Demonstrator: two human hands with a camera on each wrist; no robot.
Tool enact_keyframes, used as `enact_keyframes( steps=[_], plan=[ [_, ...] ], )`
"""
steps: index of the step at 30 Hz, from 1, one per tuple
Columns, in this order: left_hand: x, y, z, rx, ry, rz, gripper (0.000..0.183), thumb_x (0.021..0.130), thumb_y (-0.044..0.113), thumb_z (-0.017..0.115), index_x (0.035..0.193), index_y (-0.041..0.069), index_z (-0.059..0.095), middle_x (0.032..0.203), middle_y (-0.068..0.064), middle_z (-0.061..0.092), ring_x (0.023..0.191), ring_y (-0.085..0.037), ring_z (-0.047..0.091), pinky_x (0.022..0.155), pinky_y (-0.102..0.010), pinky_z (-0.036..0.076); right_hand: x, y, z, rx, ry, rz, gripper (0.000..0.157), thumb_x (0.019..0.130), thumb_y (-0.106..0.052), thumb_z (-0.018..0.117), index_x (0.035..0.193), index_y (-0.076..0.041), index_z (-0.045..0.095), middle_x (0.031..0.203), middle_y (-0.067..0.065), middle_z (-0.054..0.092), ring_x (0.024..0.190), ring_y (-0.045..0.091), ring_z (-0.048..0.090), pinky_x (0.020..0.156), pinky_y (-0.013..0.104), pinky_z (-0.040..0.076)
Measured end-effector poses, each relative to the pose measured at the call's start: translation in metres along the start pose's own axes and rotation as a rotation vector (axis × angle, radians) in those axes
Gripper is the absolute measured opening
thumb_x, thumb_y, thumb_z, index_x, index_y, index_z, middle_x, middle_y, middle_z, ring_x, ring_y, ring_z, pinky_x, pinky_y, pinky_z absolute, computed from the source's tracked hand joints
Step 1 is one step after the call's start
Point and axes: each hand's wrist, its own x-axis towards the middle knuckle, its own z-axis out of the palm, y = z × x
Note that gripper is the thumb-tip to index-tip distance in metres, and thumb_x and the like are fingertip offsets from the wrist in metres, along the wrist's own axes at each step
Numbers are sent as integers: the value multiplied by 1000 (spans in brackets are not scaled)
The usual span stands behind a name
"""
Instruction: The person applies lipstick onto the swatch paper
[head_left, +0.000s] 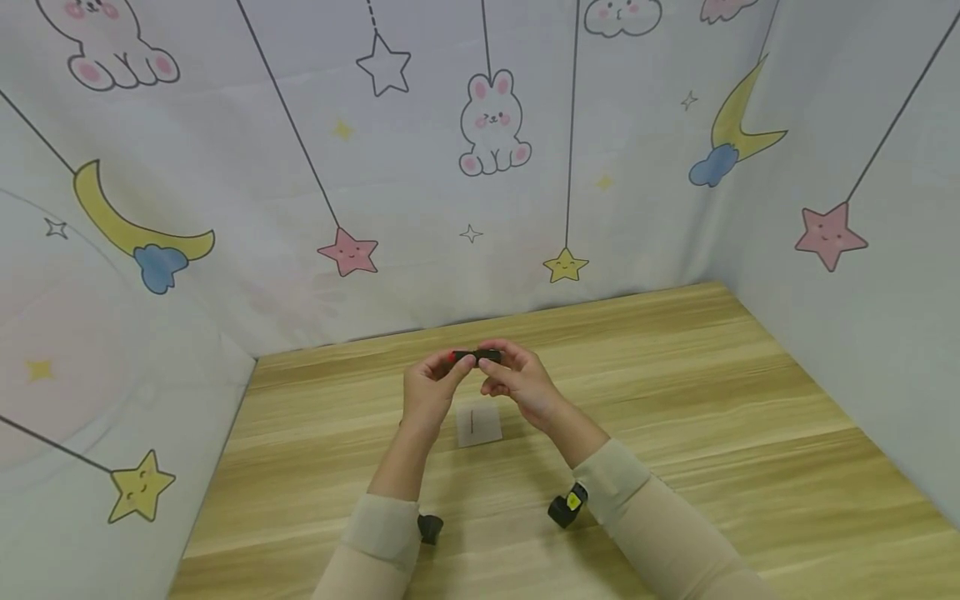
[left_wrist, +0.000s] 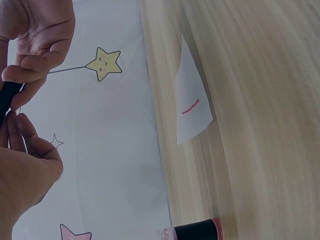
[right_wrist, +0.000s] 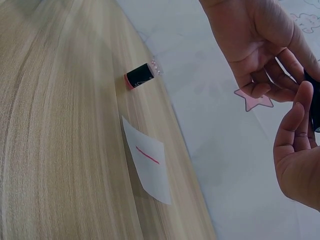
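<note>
Over the table, both hands hold a short black tube [head_left: 487, 357] with a red end showing on its left side. My left hand [head_left: 429, 390] pinches the left part between thumb and fingers. With thumb and fingertips, my right hand [head_left: 525, 385] grips the right part. In the left wrist view the black tube [left_wrist: 7, 97] sits at the frame's edge, partly covered by fingers. Beneath the hands lies a small white paper [head_left: 487, 423] bearing one red stroke, which shows clearly in the right wrist view on the paper [right_wrist: 155, 175].
A black cylinder [right_wrist: 140, 76] with a red base and a clear, sparkly top stands on the wooden table [head_left: 675, 400], left of the paper. Black devices [head_left: 567, 506] show at both wrists. Cloth walls [head_left: 420, 183] printed with stars, moons and rabbits enclose the table.
</note>
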Motion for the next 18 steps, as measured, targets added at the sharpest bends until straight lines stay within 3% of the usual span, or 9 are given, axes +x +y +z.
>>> enact_keyframes(
  steps=[6, 12, 18],
  plan=[
    [0, 0, 0, 6, 8, 9, 27, 90, 23, 79, 105, 0, 74, 94, 1, 72, 93, -17, 66, 84, -31, 53, 1, 0, 0, 8, 6, -3, 38, 101, -3, 59, 135, 9, 48, 99, 1, 62, 66, 9, 63, 66, 21, 52],
    [1, 0, 0, 7, 10, 12, 28, 90, 24, 79, 105, 0, 74, 94, 1, 72, 93, -16, 67, 90, -39, 52, 2, 2, 0, 4, 6, -13, 39, 100, 0, 59, 136, 11, 47, 103, 1, 62, 66, 9, 63, 67, 22, 53],
    [1, -2, -1, -1, 11, 4, 29, 90, 23, 79, 106, 0, 74, 96, 1, 73, 95, -16, 67, 85, -27, 53, 1, 2, 0, 4, 3, -27, 34, 99, 3, 59, 132, 9, 50, 105, 1, 62, 65, 9, 63, 68, 22, 54]
  ],
)
